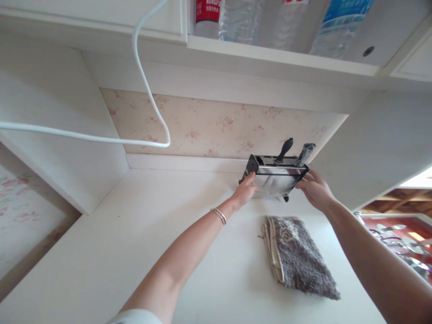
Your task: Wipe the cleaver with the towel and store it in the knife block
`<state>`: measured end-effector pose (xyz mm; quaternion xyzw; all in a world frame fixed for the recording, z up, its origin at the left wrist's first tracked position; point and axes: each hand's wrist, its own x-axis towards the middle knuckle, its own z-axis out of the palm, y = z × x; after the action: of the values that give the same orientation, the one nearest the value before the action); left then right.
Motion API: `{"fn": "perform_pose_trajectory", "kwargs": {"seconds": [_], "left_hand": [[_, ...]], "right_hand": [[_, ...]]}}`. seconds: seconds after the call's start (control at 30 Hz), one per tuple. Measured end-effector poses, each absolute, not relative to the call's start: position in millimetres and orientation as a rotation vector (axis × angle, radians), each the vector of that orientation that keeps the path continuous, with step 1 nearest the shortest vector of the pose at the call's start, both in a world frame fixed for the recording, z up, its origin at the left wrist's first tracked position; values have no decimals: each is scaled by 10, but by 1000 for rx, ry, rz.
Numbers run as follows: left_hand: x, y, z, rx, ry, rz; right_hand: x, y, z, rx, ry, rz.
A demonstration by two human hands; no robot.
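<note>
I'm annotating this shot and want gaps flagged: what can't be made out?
In the head view:
Black handle: lower end hidden inside the holder.
Bottles: upper parts cut off by the top edge.
Towel: inside hidden by its folds.
Shiny items, far right: too blurred to identify.

One knife holder (pixel 274 183), two handles (pixel 285 150) — one folded cloth (pixel 302 258) — four plastic bottles (pixel 240 19), one white cable (pixel 101 138).
</note>
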<state>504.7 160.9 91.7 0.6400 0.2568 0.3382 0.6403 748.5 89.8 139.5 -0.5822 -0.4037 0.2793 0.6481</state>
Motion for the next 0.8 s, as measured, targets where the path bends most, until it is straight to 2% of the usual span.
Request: {"fn": "perform_pose_trajectory", "kwargs": {"seconds": [0.33, 0.47, 0.57, 0.63, 0.8], "left_hand": [[5195, 1626, 831, 1553, 586, 762], [5080, 1551, 789, 1529, 652, 746], [4798, 1405, 706, 1496, 725, 724], [4510, 1273, 640, 1489, 761, 704], [3728, 868, 513, 1478, 872, 745]], "right_hand": [[7609, 920, 1141, -1319, -972, 607], [7576, 881, 1085, -1598, -969, 439], [7399, 652, 918, -1981, -935, 237], [7146, 383, 721, -2161, -1110, 130], [6453, -362, 177, -2320, -1528, -20]]}}
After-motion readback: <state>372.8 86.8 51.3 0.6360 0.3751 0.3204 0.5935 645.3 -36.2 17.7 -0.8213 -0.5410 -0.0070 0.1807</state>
